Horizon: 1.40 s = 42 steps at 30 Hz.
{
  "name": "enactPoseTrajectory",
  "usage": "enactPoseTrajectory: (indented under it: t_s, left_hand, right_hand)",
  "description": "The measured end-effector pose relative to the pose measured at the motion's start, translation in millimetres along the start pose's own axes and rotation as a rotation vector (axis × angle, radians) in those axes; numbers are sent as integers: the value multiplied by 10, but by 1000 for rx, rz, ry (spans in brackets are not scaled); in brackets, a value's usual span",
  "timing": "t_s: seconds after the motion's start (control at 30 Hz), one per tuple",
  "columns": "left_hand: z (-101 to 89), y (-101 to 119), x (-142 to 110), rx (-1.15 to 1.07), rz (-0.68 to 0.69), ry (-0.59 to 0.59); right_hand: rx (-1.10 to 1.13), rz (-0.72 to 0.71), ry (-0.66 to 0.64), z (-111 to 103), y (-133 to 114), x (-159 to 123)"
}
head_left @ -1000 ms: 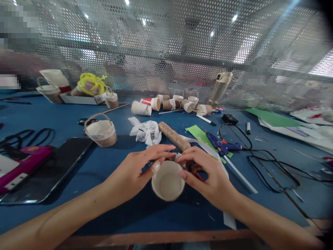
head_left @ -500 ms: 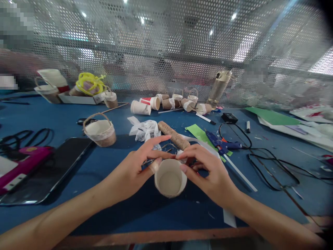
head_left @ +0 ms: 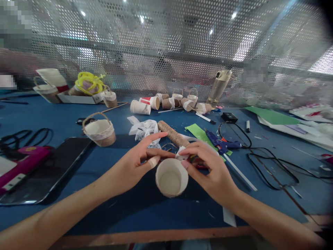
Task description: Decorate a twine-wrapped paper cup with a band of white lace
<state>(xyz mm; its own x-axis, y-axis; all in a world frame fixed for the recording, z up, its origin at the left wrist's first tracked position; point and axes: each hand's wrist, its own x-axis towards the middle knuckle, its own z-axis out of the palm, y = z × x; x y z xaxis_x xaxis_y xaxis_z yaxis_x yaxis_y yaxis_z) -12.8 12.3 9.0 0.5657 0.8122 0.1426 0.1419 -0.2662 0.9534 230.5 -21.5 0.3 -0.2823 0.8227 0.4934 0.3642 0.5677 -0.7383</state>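
A pale paper cup stands in front of me, its open mouth facing up. My right hand is closed at the cup's right rim, thumb and fingers pinching it along with a bit of white lace. To the cup's left, my left hand has its fingers stretched out, one reaching behind the rim, and the thumb lies near the cup's edge. Whether that far finger touches the cup is hidden. Just beyond the hands lie a roll of brown twine and a bunch of white lace ribbon.
A twine-handled cup basket and a black tablet are on the left. On the right lie a blue glue gun, its black cord and green paper. Several cups and a bottle stand along the mesh screen.
My left thumb has come away from the cup's rim and the left hand has shifted slightly left. The cup has moved a little right, and more white lace shows by my right fingers.
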Motion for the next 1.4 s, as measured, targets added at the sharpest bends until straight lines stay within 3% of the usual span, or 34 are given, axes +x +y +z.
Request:
enactPoseTrajectory:
  t_s: [0.23, 0.43, 0.63, 0.9, 1.07, 1.23, 1.4]
  left_hand:
    - [-2, -1, -30, 334, 93, 91]
    - [-30, 12, -38, 388, 76, 110]
    - [-21, 77, -39, 454, 35, 212]
    - [17, 99, -73, 465, 133, 304]
    - [-1, 113, -69, 469, 143, 284]
    - [-30, 126, -59, 482, 129, 271]
    - [-25, 144, -41, 307, 87, 247]
  right_hand:
    - [-35, -211, 60, -33, -60, 21]
    - [-47, -246, -35, -39, -56, 13]
    - [-65, -323, -142, -35, -34, 6]
    - [-82, -360, -238, -30, -60, 15]
    - [-24, -312, -241, -33, -84, 26]
    - [136, -134, -148, -62, -86, 34]
    - [180, -69, -152, -79, -65, 45]
